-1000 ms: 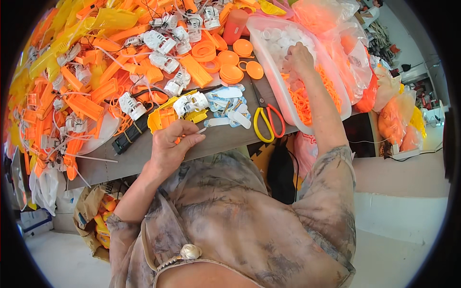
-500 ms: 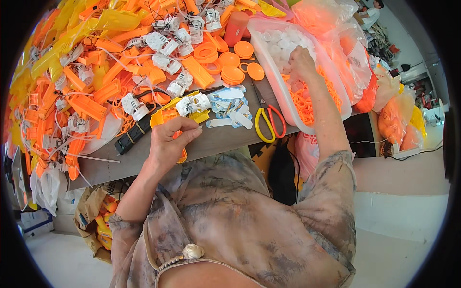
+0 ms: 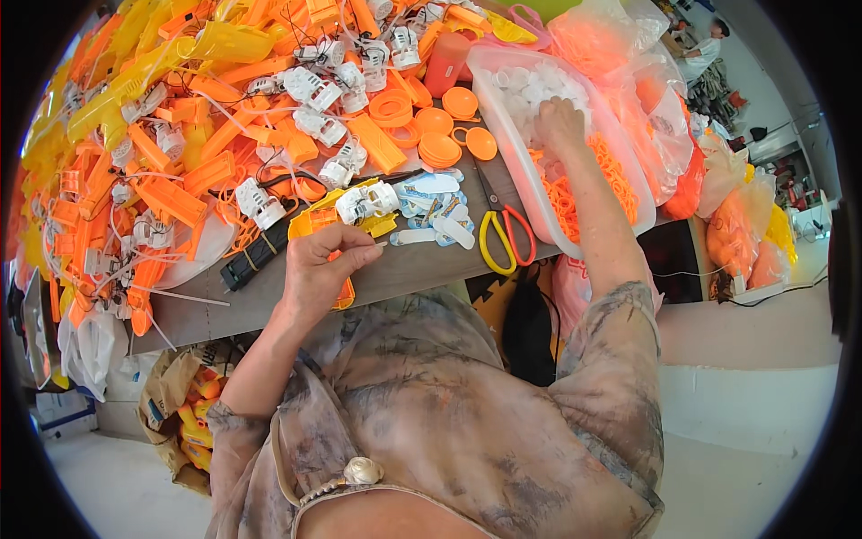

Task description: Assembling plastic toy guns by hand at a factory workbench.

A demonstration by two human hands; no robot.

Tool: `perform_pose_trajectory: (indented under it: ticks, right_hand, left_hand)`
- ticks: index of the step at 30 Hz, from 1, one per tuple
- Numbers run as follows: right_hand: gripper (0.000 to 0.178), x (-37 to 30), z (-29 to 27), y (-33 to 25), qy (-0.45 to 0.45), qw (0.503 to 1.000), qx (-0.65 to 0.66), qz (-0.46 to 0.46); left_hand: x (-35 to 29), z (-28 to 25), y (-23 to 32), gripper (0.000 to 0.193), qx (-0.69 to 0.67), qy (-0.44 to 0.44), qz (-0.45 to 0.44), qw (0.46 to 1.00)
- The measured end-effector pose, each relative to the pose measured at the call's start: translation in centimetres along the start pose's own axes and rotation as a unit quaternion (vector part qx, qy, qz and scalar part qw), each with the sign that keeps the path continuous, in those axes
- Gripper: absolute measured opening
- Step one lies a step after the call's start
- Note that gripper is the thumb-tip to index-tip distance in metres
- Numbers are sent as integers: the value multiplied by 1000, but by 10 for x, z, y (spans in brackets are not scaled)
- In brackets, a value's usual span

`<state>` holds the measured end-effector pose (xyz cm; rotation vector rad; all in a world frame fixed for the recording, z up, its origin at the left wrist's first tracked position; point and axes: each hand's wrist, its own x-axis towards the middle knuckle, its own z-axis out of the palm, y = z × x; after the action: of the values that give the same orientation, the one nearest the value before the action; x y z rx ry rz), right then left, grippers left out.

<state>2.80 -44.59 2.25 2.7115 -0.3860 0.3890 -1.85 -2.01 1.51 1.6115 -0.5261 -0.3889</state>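
we look steeply down from the wearer's head through one wide fisheye, near the bare left hand (image 3: 321,269), bare right hand (image 3: 558,126) and flat grey bench (image 3: 415,268).

I pinch a small pale strip (image 3: 382,243) beside a yellow-and-orange casing (image 3: 314,219) bearing a white mechanism (image 3: 368,202); translucent pieces (image 3: 537,83) lie heaped

Scissors (image 3: 495,201) obstruct tabletop (image 3: 435,259) between left hand (image 3: 328,260) and tub (image 3: 567,242).

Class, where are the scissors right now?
In the head view, the scissors lie right of centre on the grey table, handles near its front edge, between the blue-and-white pieces at left and the translucent bin at right.
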Motion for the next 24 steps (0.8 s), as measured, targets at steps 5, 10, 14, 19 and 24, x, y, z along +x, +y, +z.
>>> perform_pose_trajectory:
  ticks: [5,10,14,19,24]
  right_hand:
    - [19,-20,-86,-22,56,897,438,25]
    - [20,-102,-135,-118,-159,582,796,-53]
    - [25,-131,-109,-167,-192,366,910,9]
    - [35,-136,-105,-191,-183,262,948,9]
    - [37,-136,-108,-194,-188,284,940,-4]
  left_hand:
    - [8,-1,-1,9,-70,17,1,997]
    - [18,7,9,7,-173,31,9,984]
    - [18,11,10,7,-178,34,32,983]
    - [14,13,10,9,-183,52,59,980]
    - [14,10,6,11,-147,77,45,985]
